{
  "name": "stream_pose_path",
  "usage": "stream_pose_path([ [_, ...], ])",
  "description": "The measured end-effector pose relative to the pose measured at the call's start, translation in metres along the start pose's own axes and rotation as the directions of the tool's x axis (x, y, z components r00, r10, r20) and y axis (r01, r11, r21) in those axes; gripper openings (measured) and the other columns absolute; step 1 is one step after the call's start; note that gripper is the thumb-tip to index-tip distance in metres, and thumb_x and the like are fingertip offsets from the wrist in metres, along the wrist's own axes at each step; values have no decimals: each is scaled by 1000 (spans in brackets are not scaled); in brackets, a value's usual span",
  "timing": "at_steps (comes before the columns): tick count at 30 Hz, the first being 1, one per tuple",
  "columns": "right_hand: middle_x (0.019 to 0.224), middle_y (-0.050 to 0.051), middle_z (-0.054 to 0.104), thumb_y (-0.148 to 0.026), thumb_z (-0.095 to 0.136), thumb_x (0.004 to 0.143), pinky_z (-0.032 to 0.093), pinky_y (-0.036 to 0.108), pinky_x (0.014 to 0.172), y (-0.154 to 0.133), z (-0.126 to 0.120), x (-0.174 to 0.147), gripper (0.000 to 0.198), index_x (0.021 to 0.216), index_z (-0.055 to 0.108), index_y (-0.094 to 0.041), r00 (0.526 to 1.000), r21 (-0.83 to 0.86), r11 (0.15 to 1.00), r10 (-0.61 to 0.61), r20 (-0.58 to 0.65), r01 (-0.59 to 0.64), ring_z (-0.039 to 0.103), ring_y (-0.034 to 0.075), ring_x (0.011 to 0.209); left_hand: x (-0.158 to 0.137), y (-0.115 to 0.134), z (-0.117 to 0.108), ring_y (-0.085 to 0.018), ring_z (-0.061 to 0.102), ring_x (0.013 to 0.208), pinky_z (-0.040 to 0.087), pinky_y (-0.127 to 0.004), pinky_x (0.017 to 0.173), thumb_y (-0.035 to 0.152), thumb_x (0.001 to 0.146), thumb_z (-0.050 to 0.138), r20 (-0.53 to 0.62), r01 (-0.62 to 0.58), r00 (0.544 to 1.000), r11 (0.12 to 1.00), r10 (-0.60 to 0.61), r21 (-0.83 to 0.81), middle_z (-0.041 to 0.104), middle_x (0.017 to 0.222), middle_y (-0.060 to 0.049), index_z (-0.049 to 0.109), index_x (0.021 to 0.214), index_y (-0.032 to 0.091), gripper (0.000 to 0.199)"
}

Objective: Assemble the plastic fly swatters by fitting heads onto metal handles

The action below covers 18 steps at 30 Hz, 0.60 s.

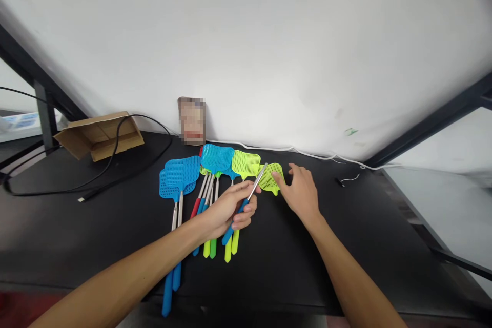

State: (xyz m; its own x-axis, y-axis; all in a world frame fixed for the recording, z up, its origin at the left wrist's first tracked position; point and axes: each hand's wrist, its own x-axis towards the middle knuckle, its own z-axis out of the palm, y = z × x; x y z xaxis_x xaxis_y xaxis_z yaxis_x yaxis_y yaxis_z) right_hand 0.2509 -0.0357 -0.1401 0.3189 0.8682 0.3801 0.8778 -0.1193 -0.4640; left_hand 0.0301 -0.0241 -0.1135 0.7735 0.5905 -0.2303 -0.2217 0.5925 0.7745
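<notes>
My left hand (236, 207) is closed around a fly swatter handle (241, 210) with a blue grip and a silver rod. The handle tilts up to the right, and no swatter head shows on its tip. Just beyond the tip, a yellow-green swatter head (270, 178) shows a short neck with no rod visible below it. My right hand (302, 189) is open, its thumb overlapping that head's right edge; whether they touch, I cannot tell. Beside and partly behind my left hand lie several fly swatters, including blue ones (180, 173) and a yellow-green one (246, 163).
An open cardboard box (103, 138) lies at the back left of the black table (369, 246), with a black cable (115, 148) looping over it. A blurred packet (192, 120) leans against the wall. White cable (269, 148) runs along the back edge. Dark metal posts flank both sides.
</notes>
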Motion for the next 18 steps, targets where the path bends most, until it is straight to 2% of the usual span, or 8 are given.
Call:
stream_pose_path([
  [1,111,23,65,-69,58,86,46,48,88,-2,2,1,73,127,63,-8,999,-118,993,-13,38,18,56,39,109,1,-1,0,-3,28,40,23,-16,35,39,97,58,-20,-18,1000,1000,18,-14,44,67,6,53,100,19,21],
  [3,113,25,63,-72,65,79,46,47,87,-7,6,2,78,123,63,-7,992,-244,969,5,128,26,55,40,110,2,-4,0,-3,33,43,24,-15,36,37,95,61,-48,-44,998,999,42,-25,47,71,4,54,98,18,20],
  [6,104,22,66,-69,72,72,46,42,81,-7,5,7,66,107,68,-13,967,-237,971,87,240,-29,59,37,102,4,-6,-1,-4,35,45,23,-16,37,33,92,62,-55,-59,997,998,57,-26,47,72,4,56,102,17,20],
  [8,93,17,68,-63,79,66,43,38,73,3,2,11,57,96,68,-16,954,-113,987,138,266,-111,62,34,91,4,-7,-2,-5,35,45,23,-16,37,32,92,62,-50,-55,997,998,54,-30,46,71,4,56,108,17,22],
  [10,75,9,65,-53,89,54,38,34,65,17,0,16,49,81,67,-19,957,155,963,182,224,-220,60,28,73,4,-6,-3,-5,35,45,23,-17,37,30,92,61,-42,-52,998,998,51,-28,47,72,4,56,110,18,23],
  [12,62,2,58,-51,89,55,33,31,60,30,-4,19,42,68,62,-21,960,264,936,178,215,-232,53,21,61,4,-6,-4,-6,37,46,25,-17,37,28,92,60,-35,-58,998,998,57,-22,47,72,3,56,108,17,20],
  [15,54,-3,48,-56,83,66,28,29,54,39,-12,20,44,57,57,-21,968,408,885,157,195,-226,42,14,53,3,-7,-5,-6,38,47,26,-17,38,25,91,58,-19,-49,999,999,48,-25,47,72,3,56,100,17,12],
  [18,62,-3,51,-62,69,81,30,27,49,31,-23,17,42,75,63,-21,974,574,787,173,148,-227,39,12,52,2,-7,-6,-5,34,46,24,-17,37,30,95,56,1,-9,1000,999,9,-30,44,69,4,55,96,18,13],
])
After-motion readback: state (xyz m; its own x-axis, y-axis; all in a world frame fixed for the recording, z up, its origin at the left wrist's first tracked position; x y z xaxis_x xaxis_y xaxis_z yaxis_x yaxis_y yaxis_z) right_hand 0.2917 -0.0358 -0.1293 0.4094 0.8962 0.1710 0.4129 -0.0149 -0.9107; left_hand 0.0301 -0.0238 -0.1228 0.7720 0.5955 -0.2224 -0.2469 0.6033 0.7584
